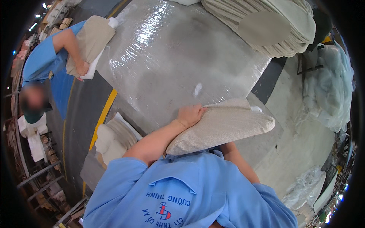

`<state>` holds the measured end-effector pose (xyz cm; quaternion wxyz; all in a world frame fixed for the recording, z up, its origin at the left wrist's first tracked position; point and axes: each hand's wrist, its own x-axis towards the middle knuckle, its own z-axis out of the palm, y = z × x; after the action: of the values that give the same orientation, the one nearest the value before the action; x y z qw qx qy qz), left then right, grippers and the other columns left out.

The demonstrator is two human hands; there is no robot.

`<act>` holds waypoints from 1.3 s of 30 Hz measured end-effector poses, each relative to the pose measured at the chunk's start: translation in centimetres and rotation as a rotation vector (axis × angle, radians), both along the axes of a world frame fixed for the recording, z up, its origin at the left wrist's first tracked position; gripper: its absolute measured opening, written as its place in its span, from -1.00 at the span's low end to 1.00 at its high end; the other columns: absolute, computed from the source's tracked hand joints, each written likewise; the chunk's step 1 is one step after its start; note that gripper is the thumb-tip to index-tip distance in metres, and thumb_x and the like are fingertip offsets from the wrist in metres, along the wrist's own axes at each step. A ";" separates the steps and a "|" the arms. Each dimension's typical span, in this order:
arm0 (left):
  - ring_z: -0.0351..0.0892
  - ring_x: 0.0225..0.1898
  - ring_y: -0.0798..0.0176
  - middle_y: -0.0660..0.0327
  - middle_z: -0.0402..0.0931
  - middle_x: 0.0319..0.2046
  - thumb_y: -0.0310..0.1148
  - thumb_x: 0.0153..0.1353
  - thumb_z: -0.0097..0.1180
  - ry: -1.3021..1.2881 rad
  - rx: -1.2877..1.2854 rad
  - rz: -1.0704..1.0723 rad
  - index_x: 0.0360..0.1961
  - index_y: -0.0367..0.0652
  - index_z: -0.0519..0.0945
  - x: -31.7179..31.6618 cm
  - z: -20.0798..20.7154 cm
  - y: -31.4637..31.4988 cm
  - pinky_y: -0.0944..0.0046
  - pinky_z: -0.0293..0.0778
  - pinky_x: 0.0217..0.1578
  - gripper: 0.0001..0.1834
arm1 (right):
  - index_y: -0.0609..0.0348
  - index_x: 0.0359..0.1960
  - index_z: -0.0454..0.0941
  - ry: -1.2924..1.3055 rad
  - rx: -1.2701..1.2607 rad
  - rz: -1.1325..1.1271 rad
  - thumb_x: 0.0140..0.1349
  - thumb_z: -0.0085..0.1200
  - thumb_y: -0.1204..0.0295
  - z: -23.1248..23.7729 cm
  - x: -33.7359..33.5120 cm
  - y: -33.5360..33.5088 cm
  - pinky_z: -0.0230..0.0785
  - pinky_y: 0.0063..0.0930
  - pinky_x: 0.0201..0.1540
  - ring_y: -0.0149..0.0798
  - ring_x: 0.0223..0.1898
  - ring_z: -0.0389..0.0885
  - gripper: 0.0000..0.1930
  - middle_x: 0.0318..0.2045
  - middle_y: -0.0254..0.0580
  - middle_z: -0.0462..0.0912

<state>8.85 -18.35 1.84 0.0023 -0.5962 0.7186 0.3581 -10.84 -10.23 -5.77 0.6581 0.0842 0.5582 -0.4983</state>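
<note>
The film-wrapped desk lies beyond the beige cushion, which is held close to the body, presumably for steadiness. The left hand clamps the cushion's far edge; the right hand, hidden beneath, perhaps supports it; I cannot tell its grip.

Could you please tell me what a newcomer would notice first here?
Most likely the beige cushion in the middle, gripped by the person's left hand. Just beyond it stretches a shiny plastic-wrapped table, with a big beige fabric pile at the upper right. At the upper left, a co-worker in blue holds another cushion.
</note>
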 end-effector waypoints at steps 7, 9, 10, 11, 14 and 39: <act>0.69 -0.05 -0.23 -0.11 0.71 -0.15 0.15 0.44 -0.02 0.074 0.164 -0.091 0.06 -0.09 0.63 -7.6 2.9 -4.3 -0.15 0.54 -0.06 -0.46 | 0.07 0.20 0.52 0.037 0.005 -0.059 0.55 -0.03 0.20 0.6 -3.8 1.4 0.58 -0.29 -0.01 -0.22 -0.09 0.64 -0.66 -0.08 -0.15 0.64; 0.70 -0.06 -0.24 -0.10 0.72 -0.17 0.11 0.44 -0.01 0.047 0.120 -0.135 0.07 -0.10 0.65 -12.4 2.8 -5.7 -0.14 0.57 -0.05 -0.48 | 0.07 0.20 0.52 0.051 -0.002 -0.060 0.54 -0.03 0.21 0.7 -4.5 0.8 0.58 -0.29 -0.01 -0.22 -0.09 0.63 -0.66 -0.09 -0.15 0.64; 0.70 -0.06 -0.24 -0.10 0.73 -0.18 0.09 0.44 0.00 0.035 0.097 -0.159 0.07 -0.10 0.66 -14.4 2.4 -6.3 -0.13 0.58 -0.05 -0.49 | 0.08 0.20 0.52 0.058 -0.005 -0.064 0.54 -0.03 0.21 0.5 -4.6 0.5 0.58 -0.29 -0.02 -0.22 -0.10 0.63 -0.66 -0.09 -0.15 0.64; 0.71 -0.07 -0.24 -0.09 0.73 -0.19 0.09 0.44 0.00 0.065 0.077 -0.184 0.06 -0.09 0.66 -15.5 2.0 -6.5 -0.14 0.58 -0.06 -0.50 | 0.08 0.20 0.52 0.065 -0.009 -0.063 0.54 -0.02 0.21 0.5 -4.8 0.5 0.58 -0.30 -0.02 -0.22 -0.10 0.63 -0.66 -0.09 -0.15 0.64; 0.71 -0.11 -0.22 -0.08 0.73 -0.23 0.08 0.44 0.01 0.132 0.028 -0.312 -0.02 -0.07 0.66 -18.2 0.9 -5.6 -0.18 0.57 -0.10 -0.54 | 0.08 0.20 0.52 0.074 0.011 -0.093 0.54 -0.02 0.22 -0.8 -5.2 1.4 0.58 -0.31 -0.02 -0.23 -0.10 0.63 -0.67 -0.09 -0.16 0.64; 0.66 -0.05 -0.23 -0.06 0.71 -0.18 0.08 0.35 0.14 -0.114 0.139 -0.023 -0.14 -0.16 0.71 -1.9 3.0 4.8 -0.17 0.57 -0.11 -0.52 | 0.11 0.19 0.52 -0.044 0.098 0.006 0.53 0.00 0.26 2.7 -2.2 10.8 0.56 -0.37 -0.07 -0.28 -0.14 0.62 -0.68 -0.13 -0.19 0.64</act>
<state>6.98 -13.52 4.84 0.0887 -0.6057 0.6975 0.3725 -13.02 0.52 -3.03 0.6668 0.1256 0.5675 -0.4664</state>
